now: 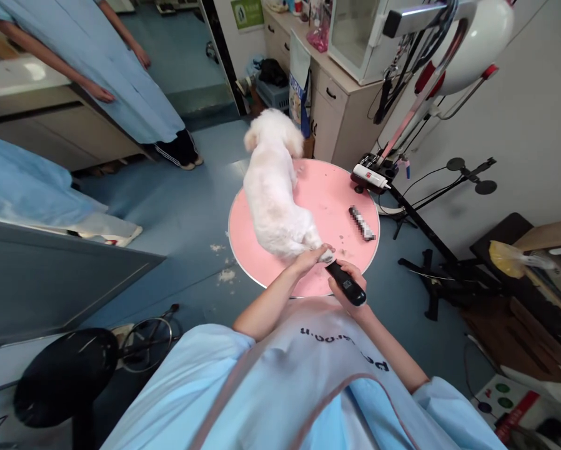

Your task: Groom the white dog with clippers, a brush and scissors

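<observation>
A white dog (275, 187) with closely clipped fur is on a round pink table (327, 200), its head turned away from me. My left hand (307, 259) is closed around one of its hind legs, and the paw (327, 256) sticks out past my fingers. In my right hand (350, 275) I hold a black hair clipper (346, 283), its head right at the paw. Whether the blade touches the fur I cannot tell. A second tool (362, 223), blurred out in part, lies on the table's right side among small tufts of hair.
A white bottle (372, 177) rests in a black holder at the table's right rim, beside a metal arm (421, 94). Clumps of cut hair (227, 275) lie on the floor. Two people in blue gowns (121, 81) stand at left. A black stool (65, 375) is at lower left.
</observation>
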`<state>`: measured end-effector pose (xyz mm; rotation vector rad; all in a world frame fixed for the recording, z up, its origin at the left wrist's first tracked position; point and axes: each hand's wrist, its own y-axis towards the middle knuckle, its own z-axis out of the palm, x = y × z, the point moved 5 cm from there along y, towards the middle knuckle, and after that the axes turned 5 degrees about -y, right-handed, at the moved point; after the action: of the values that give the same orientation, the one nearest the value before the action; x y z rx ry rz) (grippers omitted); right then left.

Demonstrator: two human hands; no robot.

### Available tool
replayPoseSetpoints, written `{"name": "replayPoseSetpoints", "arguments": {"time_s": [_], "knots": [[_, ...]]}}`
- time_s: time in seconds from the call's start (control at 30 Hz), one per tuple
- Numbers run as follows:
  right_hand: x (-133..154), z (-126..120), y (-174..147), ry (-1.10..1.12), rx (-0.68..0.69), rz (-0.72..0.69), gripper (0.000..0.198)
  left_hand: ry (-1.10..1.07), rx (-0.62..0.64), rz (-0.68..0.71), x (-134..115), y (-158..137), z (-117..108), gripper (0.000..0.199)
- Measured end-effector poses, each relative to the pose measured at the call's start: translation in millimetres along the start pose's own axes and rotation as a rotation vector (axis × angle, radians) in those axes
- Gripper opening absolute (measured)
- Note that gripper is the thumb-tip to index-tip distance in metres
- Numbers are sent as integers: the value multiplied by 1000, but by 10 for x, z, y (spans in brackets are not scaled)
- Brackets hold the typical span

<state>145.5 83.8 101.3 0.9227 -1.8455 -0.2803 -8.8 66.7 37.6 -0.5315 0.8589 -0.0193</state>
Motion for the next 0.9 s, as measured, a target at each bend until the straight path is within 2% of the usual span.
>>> {"name": "replayPoseSetpoints", "arguments": {"time_s": [0.1, 0.27, 0.47, 0.67, 0.9], "knots": [[26, 11, -17, 3, -25, -12, 39, 28, 3, 24, -3, 22, -3, 38], [83, 38, -40, -62, -30, 12, 34, 46, 34, -9, 14, 34, -6, 39], [164, 62, -20, -44, -88, -14, 35, 76, 78, 28, -27, 47, -18, 39], [147, 99, -11, -47, -102, 23, 35, 101, 128, 41, -58, 42, -34, 36], [118, 133, -96, -109, -126, -1, 36, 96, 118, 5, -72, 27, -25, 29]]}}
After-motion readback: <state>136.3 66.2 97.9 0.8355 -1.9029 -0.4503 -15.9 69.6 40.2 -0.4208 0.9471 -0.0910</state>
